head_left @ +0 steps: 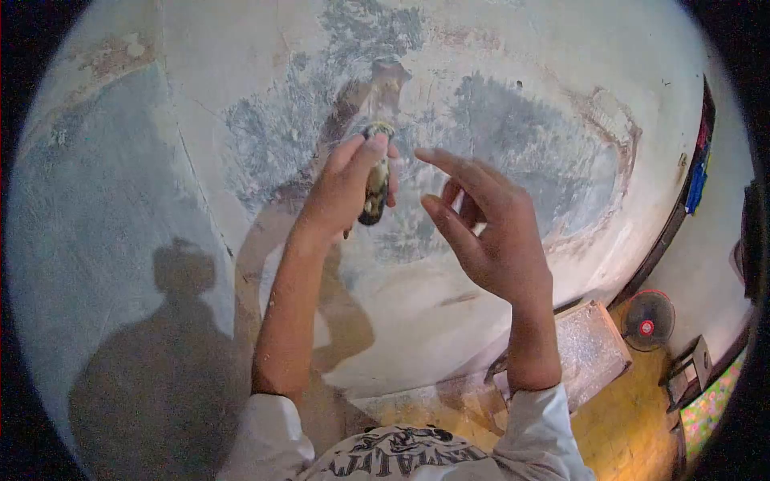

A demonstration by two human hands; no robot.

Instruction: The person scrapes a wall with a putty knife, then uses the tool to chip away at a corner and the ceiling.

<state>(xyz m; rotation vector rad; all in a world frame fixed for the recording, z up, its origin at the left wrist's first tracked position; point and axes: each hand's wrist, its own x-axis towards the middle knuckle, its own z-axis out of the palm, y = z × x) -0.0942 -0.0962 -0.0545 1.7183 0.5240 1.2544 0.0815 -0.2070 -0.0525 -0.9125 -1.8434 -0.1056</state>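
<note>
My left hand [341,188] is wrapped round the dark, putty-smeared handle of a putty knife [374,192]. Its blade points up and overlaps the wall [417,289] in this view, below a brownish spot. To the right of the knife, my right hand [497,232] is raised with nothing in it, thumb and forefinger apart. Behind both hands the wall carries a rough grey patch [505,120] ringed by whitish plaster. Shadows of my arms fall across the surface.
A large box with a pale, smeared top [589,353] stands low by the wall at right. Beyond it are a round fan [646,325] and a small stool-like piece [690,373] on the yellowish floor [626,425]. A crack [192,164] runs down the wall at left.
</note>
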